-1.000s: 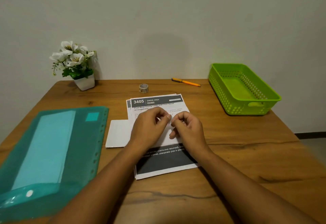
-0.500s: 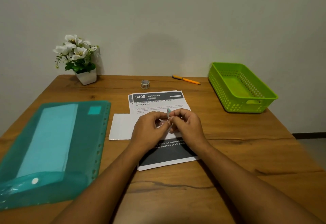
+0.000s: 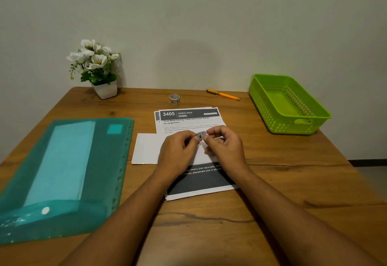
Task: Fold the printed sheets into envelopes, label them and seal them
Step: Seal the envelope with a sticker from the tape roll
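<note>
A stack of printed sheets (image 3: 189, 119) headed "3405 DINING AREA" lies mid-table. A white envelope (image 3: 145, 148) lies across it, mostly hidden under my hands. My left hand (image 3: 178, 152) and my right hand (image 3: 225, 148) meet just above the envelope. Together their fingertips pinch a small patterned sticker (image 3: 200, 135) held between them. A roll of patterned tape (image 3: 174, 99) stands behind the sheets, and an orange pen (image 3: 223, 94) lies further right near the wall.
A teal plastic folder (image 3: 62, 173) with more white sheets inside covers the table's left side. A green perforated basket (image 3: 287, 103) sits at the right rear. A potted white flower (image 3: 96, 67) stands at the left rear by the wall.
My hands have lifted slightly and the small sticker now shows between the fingertips, turned to face me. The view has shifted a little; the papers have stayed put.
</note>
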`<action>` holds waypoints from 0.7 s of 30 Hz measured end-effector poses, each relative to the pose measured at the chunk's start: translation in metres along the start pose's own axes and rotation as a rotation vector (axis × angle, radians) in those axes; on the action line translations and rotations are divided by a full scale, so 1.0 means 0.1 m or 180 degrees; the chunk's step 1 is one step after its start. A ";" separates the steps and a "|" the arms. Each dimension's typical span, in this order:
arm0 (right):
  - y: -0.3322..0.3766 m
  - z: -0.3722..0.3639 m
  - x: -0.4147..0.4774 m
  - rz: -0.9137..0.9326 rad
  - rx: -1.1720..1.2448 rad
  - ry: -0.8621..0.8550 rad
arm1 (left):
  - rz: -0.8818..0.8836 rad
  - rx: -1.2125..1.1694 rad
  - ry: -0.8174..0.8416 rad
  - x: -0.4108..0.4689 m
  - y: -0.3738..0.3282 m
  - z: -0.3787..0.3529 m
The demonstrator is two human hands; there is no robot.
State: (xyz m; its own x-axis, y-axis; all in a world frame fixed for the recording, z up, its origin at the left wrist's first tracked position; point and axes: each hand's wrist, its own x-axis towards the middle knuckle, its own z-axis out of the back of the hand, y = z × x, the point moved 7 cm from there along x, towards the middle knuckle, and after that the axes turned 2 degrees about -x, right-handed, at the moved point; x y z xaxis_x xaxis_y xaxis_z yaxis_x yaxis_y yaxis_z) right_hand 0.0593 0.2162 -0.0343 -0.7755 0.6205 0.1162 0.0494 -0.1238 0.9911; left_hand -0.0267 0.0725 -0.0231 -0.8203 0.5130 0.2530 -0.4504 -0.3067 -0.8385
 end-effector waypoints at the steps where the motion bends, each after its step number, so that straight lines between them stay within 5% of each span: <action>1: 0.00 0.01 0.00 0.0007 -0.0017 -0.0020 | 0.0002 0.0003 -0.0001 0.00 0.00 0.00; 9: 0.04 0.01 -0.02 -0.0058 -0.0134 0.0074 | -0.0075 0.0153 0.0004 -0.01 -0.06 0.00; 15: 0.00 0.26 0.14 -0.0917 0.0589 -0.0090 | -0.0698 0.1127 0.0204 -0.07 -0.19 -0.11; 21: -0.02 0.70 0.27 -0.1368 0.0312 -0.0404 | -0.0899 0.1841 0.0504 -0.08 -0.21 -0.25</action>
State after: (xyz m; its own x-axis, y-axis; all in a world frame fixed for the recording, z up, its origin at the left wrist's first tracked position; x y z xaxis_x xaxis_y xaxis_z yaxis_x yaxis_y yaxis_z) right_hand 0.0824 0.2873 -0.0282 -0.6557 0.6904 -0.3057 -0.1958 0.2355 0.9519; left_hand -0.0016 0.0950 -0.0196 -0.6010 0.7350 0.3140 -0.7935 -0.5015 -0.3448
